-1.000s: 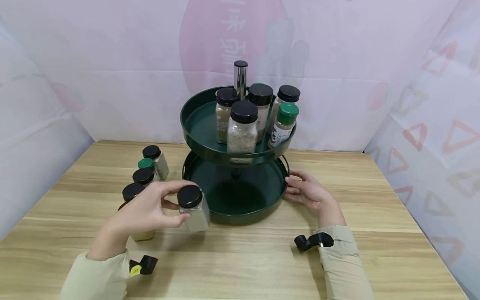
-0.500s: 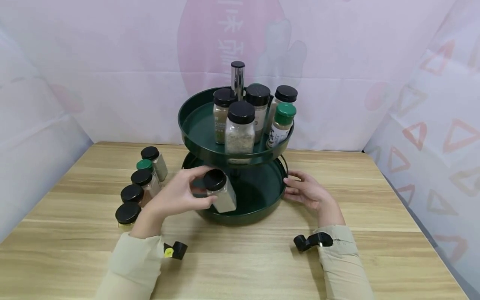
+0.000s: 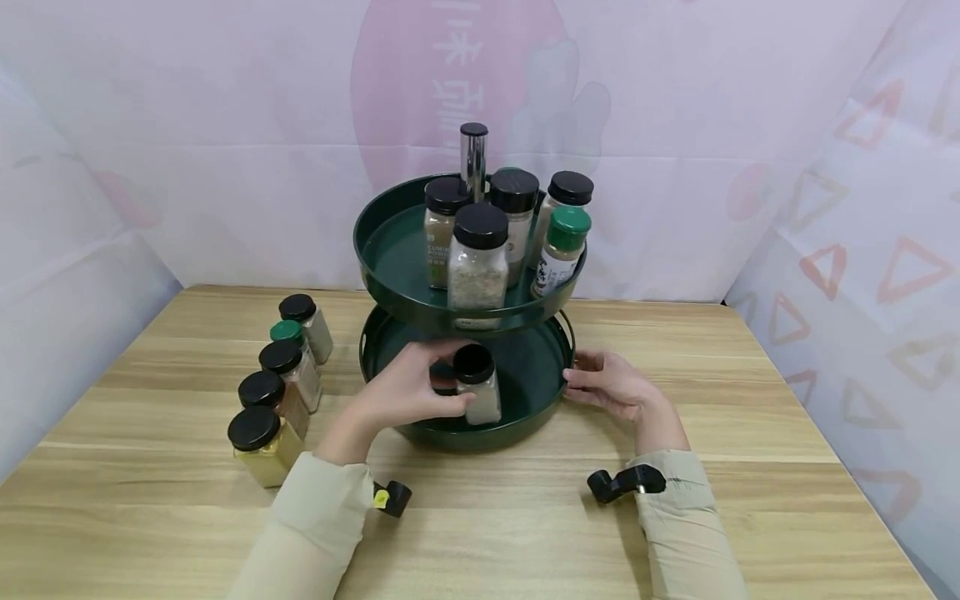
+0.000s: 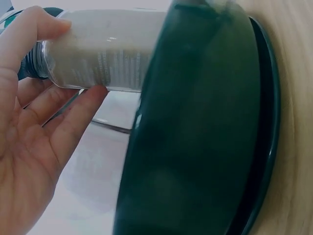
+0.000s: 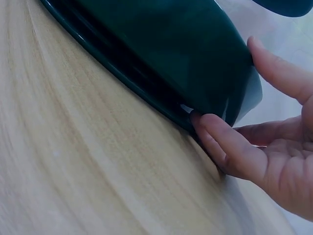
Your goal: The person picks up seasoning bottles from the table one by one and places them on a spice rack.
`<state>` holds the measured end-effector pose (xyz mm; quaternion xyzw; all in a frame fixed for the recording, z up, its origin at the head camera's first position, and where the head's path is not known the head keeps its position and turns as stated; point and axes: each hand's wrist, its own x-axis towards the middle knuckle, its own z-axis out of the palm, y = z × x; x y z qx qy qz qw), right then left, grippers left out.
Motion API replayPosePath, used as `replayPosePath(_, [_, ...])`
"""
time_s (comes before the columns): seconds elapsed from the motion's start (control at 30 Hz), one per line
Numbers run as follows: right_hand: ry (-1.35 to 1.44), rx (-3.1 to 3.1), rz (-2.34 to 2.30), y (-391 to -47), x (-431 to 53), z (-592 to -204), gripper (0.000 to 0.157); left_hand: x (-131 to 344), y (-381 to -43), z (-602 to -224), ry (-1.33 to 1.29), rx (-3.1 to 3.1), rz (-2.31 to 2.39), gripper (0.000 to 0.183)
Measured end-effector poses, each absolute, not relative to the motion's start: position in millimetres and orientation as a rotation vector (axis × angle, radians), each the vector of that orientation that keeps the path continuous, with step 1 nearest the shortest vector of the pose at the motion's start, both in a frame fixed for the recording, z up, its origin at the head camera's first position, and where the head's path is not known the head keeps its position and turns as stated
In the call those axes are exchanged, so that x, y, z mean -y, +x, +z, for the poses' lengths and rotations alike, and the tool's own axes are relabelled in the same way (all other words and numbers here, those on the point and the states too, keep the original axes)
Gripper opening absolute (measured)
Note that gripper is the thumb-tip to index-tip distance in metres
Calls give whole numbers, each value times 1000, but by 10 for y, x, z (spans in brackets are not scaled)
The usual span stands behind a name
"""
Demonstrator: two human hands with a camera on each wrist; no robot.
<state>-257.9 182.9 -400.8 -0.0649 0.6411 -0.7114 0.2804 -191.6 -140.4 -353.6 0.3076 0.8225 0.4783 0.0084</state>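
Left hand (image 3: 408, 387): thumb and fingers pinch a clear jar (image 3: 483, 402) with a black lid, pale contents, tilted slightly. Jar sits inside the front edge of the lower tray (image 3: 465, 439); cannot tell whether its base touches the tray floor.

Right hand (image 3: 611, 383): at the lower tray's right edge, holding the wall, thumb high on it, other fingers low by the base.

Upper tray (image 3: 397, 237), dark green, above on a shiny post (image 3: 473, 158). Four black-lidded jars and a green-capped bottle (image 3: 558, 254) stand from its middle to its right edge.

Row of five containers (image 3: 300, 379) toward the tabletop's (image 3: 525, 533) left edge; yellow jar (image 3: 273, 454) frontmost, one green-lidded, the rest black-lidded.
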Motion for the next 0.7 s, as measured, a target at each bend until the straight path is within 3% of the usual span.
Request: replayPosePath(0.7, [-222,-1796,-1806,-2574,-1826,-4029,84,1112,-1995,-3621,1012,-2652,1273,46])
